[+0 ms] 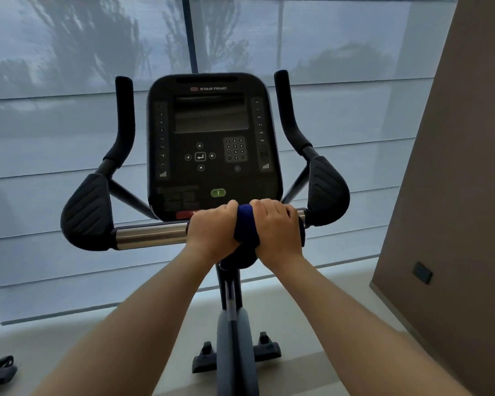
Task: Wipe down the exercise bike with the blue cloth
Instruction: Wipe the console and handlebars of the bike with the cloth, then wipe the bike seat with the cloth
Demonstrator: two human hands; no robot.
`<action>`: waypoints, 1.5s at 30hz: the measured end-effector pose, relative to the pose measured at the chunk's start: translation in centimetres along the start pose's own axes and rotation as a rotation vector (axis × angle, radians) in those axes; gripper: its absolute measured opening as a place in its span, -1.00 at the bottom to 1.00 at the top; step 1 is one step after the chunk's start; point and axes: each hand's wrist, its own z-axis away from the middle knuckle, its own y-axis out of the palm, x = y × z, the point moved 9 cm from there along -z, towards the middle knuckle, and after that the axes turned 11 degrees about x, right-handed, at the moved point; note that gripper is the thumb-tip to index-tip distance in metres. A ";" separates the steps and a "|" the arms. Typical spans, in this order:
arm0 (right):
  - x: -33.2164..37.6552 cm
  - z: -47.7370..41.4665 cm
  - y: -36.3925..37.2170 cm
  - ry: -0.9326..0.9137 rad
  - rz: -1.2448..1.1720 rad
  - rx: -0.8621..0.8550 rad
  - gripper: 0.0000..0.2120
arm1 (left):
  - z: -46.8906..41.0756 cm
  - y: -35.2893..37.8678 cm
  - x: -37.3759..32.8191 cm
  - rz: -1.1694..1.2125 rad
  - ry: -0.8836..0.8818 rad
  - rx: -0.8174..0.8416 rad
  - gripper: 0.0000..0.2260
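The dark blue fabric cloth (246, 228) sits just below the black Star Trac console (212, 132), wound as a band over the polished chrome crossbar (149, 235) of the grey-and-black exercise bike (232, 332). A bunched tail hangs under the bar, beneath the console's lower edge. Both hands touch it. The right hand (279, 227), below the console's right corner, has its fingers curled fully over the bar, and a strip of blue shows past its outer edge, so it appears to grip the cloth against the tube. The left hand (210, 228), below the console's middle, is likewise curled tight round the bar, its thumb side pressed against the cloth; whether fabric runs under its palm cannot be told. The crossbar's long axis runs side to side beneath the console, so the wipe probably has to travel along that line, not toward or away from the person. The long bare stretch of chrome lies below the console's left corner, out toward the black ribbed elbow pad (87, 212) – the left hand is nearer to it, and the cloth lies on the far side of that hand. Only a short stub of chrome shows beyond the right hand. The cloth looks soft, thick and dry, folded several layers deep – likely to slide easily over smooth metal.
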 end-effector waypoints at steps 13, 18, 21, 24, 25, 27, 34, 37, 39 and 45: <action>14.1 -3.2 3.1 -0.036 -0.090 0.138 -0.45 | 5.3 -0.1 14.1 0.008 0.123 0.048 -0.66; 18.0 -3.5 3.7 -0.042 -0.088 0.131 -0.52 | 6.7 -0.2 15.8 -0.012 0.153 0.044 -0.80; 17.7 -2.5 3.1 -0.009 -0.134 0.116 -0.55 | 7.2 -0.5 14.7 -0.068 0.183 0.042 -0.79; 17.8 -1.2 2.0 0.015 -0.232 0.061 -0.61 | 8.3 -1.0 14.5 -0.065 0.223 -0.002 -0.78; 17.9 -0.9 1.6 0.015 -0.264 0.047 -0.65 | 8.6 -1.2 14.5 -0.050 0.243 -0.014 -0.78; 17.8 -0.2 0.7 0.024 -0.301 0.033 -0.72 | 9.4 -2.0 14.5 0.039 0.288 -0.044 -0.78; 16.9 1.9 -1.7 0.075 -0.303 0.040 -0.73 | 10.7 -4.9 12.8 0.196 0.376 -0.048 -0.77; 16.1 3.3 -2.2 0.113 -0.278 0.045 -0.70 | 11.0 -4.2 11.5 0.302 0.370 0.050 -0.64; 15.2 4.3 -2.6 0.146 -0.264 0.044 -0.65 | 11.2 -3.4 10.2 0.374 0.388 0.105 -0.57; 12.4 8.1 -4.2 0.239 -0.300 0.044 -0.53 | 11.8 -3.8 7.0 0.496 0.379 0.050 -0.63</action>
